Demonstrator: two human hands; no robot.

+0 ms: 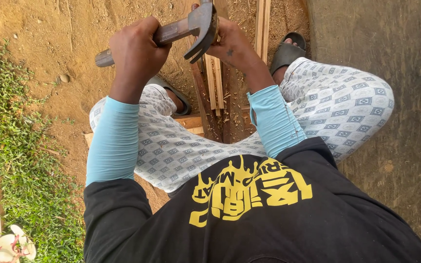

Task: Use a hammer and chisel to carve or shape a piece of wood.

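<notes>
Head view: left hand (pixel 135 51) clamped on claw hammer (pixel 191 27) handle, fingers wrapped tight. Right hand (pixel 230 44) behind hammer head, fingers hidden, grip unclear. Wood strips (pixel 214 80) on dirt below hammer, between sandalled feet. Advice: short controlled strokes, steadying hand clear of hammer face.

Grey-brown hammer (pixel 191 27); light-blue sleeves (pixel 115 141); white trousers (pixel 337 104), grey square pattern; black shirt (pixel 288 219), yellow print.

One claw hammer (pixel 198 27), two hands, perhaps four wooden slats (pixel 214 80).
</notes>
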